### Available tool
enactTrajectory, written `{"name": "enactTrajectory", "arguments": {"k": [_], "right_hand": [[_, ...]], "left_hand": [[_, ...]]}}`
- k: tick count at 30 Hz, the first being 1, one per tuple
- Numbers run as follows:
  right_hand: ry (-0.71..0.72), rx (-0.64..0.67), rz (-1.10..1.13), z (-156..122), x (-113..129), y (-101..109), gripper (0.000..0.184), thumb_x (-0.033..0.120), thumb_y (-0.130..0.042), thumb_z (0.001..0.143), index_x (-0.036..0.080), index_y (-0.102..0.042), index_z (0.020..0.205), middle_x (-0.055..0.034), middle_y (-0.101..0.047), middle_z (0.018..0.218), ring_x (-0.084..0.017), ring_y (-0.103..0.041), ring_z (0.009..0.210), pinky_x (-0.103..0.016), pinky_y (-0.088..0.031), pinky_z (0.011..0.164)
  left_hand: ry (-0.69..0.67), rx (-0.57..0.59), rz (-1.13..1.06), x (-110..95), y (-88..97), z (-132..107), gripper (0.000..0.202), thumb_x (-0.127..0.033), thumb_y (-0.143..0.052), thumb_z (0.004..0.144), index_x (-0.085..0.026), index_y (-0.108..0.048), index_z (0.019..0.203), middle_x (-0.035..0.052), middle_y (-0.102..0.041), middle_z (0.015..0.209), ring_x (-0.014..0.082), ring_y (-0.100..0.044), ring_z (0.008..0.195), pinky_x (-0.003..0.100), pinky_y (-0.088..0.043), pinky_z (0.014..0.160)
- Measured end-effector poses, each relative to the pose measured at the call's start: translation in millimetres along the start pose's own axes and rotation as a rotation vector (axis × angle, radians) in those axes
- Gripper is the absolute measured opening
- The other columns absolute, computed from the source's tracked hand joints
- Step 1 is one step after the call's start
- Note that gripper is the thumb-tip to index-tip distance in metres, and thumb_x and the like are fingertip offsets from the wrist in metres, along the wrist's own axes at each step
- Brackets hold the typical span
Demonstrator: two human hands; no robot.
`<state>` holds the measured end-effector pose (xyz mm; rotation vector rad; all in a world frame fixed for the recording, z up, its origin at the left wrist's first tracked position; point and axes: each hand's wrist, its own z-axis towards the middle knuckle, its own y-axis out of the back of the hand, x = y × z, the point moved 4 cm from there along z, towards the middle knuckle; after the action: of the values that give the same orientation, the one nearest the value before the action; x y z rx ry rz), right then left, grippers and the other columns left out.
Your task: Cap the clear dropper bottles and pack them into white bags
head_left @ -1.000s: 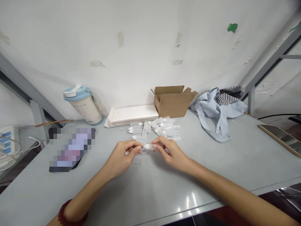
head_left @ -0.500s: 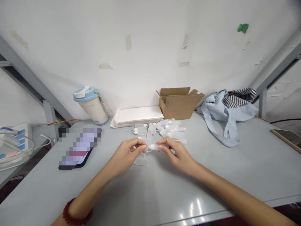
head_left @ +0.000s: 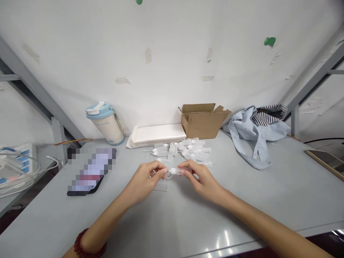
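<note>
Between your fingertips, just above the grey table [head_left: 172,229], a small plastic bottle [head_left: 174,171] is pinched from both ends.
Well to the left of your fingers lie a blurred-out phone [head_left: 91,170] and, farther back by the wall, a blue-lidded cup [head_left: 106,123]. Your left hand [head_left: 145,179], with a red bead bracelet [head_left: 90,247] at the wrist, closes thumb and forefinger narrowly on the bottle's left end. Your right hand [head_left: 201,179] does the same on its right end. Right below the left fingertips a flat clear piece [head_left: 160,187] rests on the table. Just beyond your fingers sits a pile of like bottles [head_left: 190,148], with a stack of white trays [head_left: 157,133] behind it. To the right of them stand an open cardboard box [head_left: 202,120] and a blue cloth bag [head_left: 255,132].
</note>
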<state>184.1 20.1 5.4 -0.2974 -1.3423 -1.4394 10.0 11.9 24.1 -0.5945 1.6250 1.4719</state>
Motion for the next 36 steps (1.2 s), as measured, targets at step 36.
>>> {"name": "enactTrajectory", "arguments": {"k": [36], "right_hand": [[-0.197, 0.038, 0.188, 8, -6, -1, 0.021, 0.025, -0.044, 0.089, 0.017, -0.064, 0.090, -0.0013, -0.064, 0.075, -0.013, -0.052, 0.064, -0.025, -0.037, 0.058]], "left_hand": [[-0.053, -0.078, 0.065, 9, -6.1, 3, 0.020, -0.028, -0.050, 0.084, -0.017, -0.063, 0.073, -0.0015, -0.058, 0.064, 0.0126, -0.049, 0.060, 0.023, -0.035, 0.055]]}}
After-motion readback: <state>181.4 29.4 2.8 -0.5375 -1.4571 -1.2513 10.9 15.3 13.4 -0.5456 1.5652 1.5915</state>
